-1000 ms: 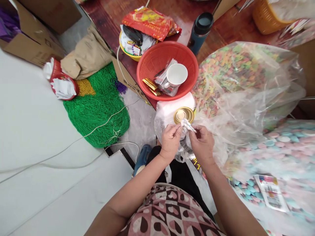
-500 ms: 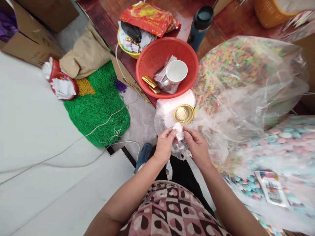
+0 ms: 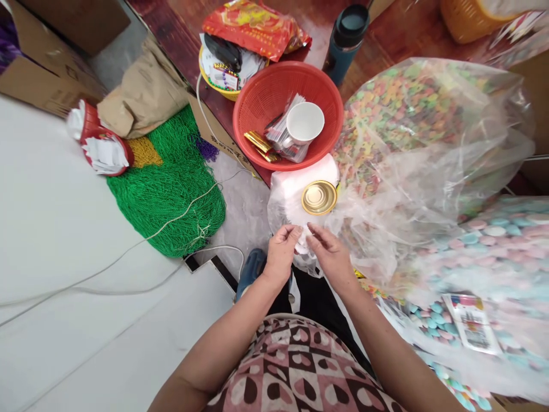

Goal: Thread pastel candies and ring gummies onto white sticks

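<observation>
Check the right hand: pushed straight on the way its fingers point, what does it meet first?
Probably the left hand: its fingertips lie just ahead of the right hand, with the small white scrap there. Depth is unclear, so it might pass over them toward the white bundle beyond.

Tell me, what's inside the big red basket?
The basket holds a white mug, some gold packets and a pile of flat packets. The mug covers part of that pile, so whatever lies beneath it can't be seen.
</observation>
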`<action>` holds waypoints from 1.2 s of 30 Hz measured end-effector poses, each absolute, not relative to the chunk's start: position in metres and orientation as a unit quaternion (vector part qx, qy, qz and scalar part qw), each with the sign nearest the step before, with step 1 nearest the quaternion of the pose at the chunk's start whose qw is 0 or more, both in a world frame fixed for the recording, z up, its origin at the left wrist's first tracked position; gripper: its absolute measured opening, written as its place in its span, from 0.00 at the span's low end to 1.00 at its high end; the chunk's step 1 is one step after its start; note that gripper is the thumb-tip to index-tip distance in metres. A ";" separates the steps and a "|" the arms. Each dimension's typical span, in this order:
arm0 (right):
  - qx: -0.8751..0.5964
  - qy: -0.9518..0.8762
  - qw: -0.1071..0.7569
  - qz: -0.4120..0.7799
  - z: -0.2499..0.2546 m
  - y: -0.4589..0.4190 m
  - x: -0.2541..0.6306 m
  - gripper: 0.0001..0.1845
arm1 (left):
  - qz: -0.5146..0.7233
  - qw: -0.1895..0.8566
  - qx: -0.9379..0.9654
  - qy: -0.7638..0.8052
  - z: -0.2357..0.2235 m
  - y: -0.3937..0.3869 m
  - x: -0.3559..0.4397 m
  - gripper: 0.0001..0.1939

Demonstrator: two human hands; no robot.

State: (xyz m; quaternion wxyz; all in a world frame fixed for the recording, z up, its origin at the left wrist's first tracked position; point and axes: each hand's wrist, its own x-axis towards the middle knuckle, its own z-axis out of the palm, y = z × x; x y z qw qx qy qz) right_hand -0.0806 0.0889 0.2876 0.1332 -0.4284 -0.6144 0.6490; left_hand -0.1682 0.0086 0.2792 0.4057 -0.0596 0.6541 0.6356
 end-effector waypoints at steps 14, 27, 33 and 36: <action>-0.435 -0.565 0.107 0.693 0.278 0.076 -0.081 0.13 | 0.614 0.388 -0.070 0.683 0.273 0.000 -0.166 0.17; -0.458 -0.808 0.127 0.349 0.242 0.191 -0.107 0.21 | 0.608 0.398 -0.049 0.685 0.273 0.019 -0.199 0.19; -0.466 -0.841 -0.034 0.274 0.243 0.196 -0.125 0.17 | 0.615 0.403 -0.042 0.676 0.271 0.022 -0.204 0.19; -0.465 -0.842 -0.050 0.270 0.244 0.198 -0.128 0.17 | 0.605 0.405 -0.035 0.684 0.268 0.022 -0.207 0.19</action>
